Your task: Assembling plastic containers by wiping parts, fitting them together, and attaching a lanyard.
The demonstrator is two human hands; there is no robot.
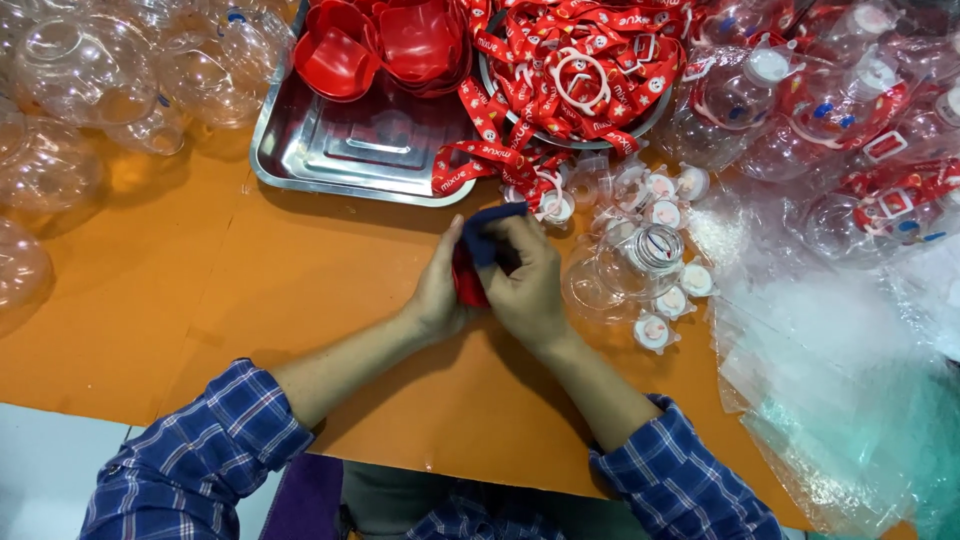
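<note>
Centrally, just above the orange desk (250, 300), the person's two hands meet around a small red piece (468, 285) and a dark blue cloth (487, 240). The left hand (440, 290) is cupped against the left side of the red piece, thumb raised, fingers closed behind it. The right hand (528, 285) is curled over the cloth and the piece from the right, gripping both; most of the red piece is hidden between the palms, so its shape cannot be told. Both forearms come up from the near edge in blue checked sleeves (200, 450). Just right of the hands lies a clear plastic bottle (625, 268) on its side, with small white caps (655, 330) scattered about it. Far of the hands sits a steel tray (350, 150) holding a stack of red cup-shaped parts (385, 45) at its far end. To the right of that a round metal bowl (655, 112) is heaped with red printed straps (560, 70), some spilling onto the tray's rim. At the far left lies a pile of clear round shells (90, 80), and at the far right more clear bottles with straps fitted (850, 100). Clear plastic bags (830, 380) spread over the near right of the desk.
</note>
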